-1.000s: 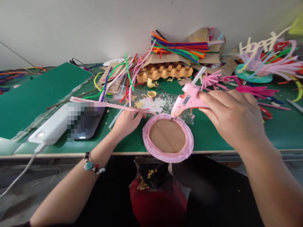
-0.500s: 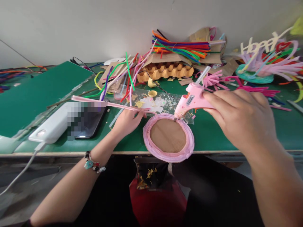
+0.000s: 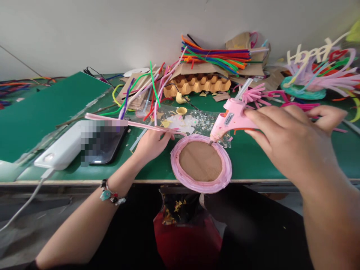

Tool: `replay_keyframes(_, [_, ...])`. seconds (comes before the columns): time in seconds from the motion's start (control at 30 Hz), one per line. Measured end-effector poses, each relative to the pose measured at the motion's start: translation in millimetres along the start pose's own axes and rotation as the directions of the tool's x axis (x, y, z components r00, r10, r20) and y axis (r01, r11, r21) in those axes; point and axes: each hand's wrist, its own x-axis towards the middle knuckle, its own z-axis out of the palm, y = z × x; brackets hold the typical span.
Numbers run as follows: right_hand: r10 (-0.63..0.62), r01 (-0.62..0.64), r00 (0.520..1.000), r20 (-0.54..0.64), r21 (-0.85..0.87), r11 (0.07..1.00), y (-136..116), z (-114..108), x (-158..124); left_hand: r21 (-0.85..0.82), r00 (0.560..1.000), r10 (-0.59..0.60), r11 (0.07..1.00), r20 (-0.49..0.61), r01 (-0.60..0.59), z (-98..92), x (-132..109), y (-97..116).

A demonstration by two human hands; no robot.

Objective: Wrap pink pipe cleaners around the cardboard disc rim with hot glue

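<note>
My right hand (image 3: 292, 138) is closed around the handle of a pink hot glue gun (image 3: 233, 116), with a clear glue stick (image 3: 244, 89) poking out of its back. The nozzle points down at the inner edge of a round cardboard disc (image 3: 200, 161), whose border is covered by a ring of pink and lilac pipe cleaners (image 3: 177, 165). Pinched in my left hand (image 3: 153, 144) is a pink pipe cleaner (image 3: 135, 126). Its long end sticks out to the left, and its short end curves onto the ring's upper left. The disc overhangs the table's front edge.
A white power bank (image 3: 60, 150) with a cable and a dark phone (image 3: 108, 144) lie at left. Behind are an egg carton (image 3: 197, 84), a bundle of coloured pipe cleaners (image 3: 216, 56) and a scrap-covered plastic sheet (image 3: 202, 120). A pipe-cleaner "Happy" decoration (image 3: 309, 75) stands at right.
The glue gun has shifted slightly right along the disc's inner edge. One finger of my right hand has lifted outward. My left hand and the pipe cleaner look the same.
</note>
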Motion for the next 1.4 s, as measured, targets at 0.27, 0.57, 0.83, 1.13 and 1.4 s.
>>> replay_keyframes(0.27, [0.03,-0.028,0.992,0.124,-0.014,1.0,-3,-4,0,-0.022,1.0,0.023,0.999,-0.008,-0.024,1.2,1,-2])
replay_keyframes(0.57, [0.043,-0.04,0.983,0.18,-0.021,0.999,-8,-10,3,-0.011,1.0,0.009,1.0,-0.002,-0.009,0.6,1,-1])
replay_keyframes(0.83, [0.01,-0.003,0.995,0.095,-0.07,0.998,-2,-7,-3,0.006,1.0,0.018,1.0,0.002,-0.018,0.2,1,-1])
replay_keyframes(1.13, [0.064,-0.067,0.969,0.236,0.003,0.998,-4,-12,-5,-0.002,0.999,0.035,0.999,0.006,-0.035,0.1,1,-1])
replay_keyframes(1.4, [0.062,-0.061,0.981,0.181,-0.011,0.998,-4,-9,0,0.017,1.0,0.022,1.0,-0.002,-0.022,0.1,1,0])
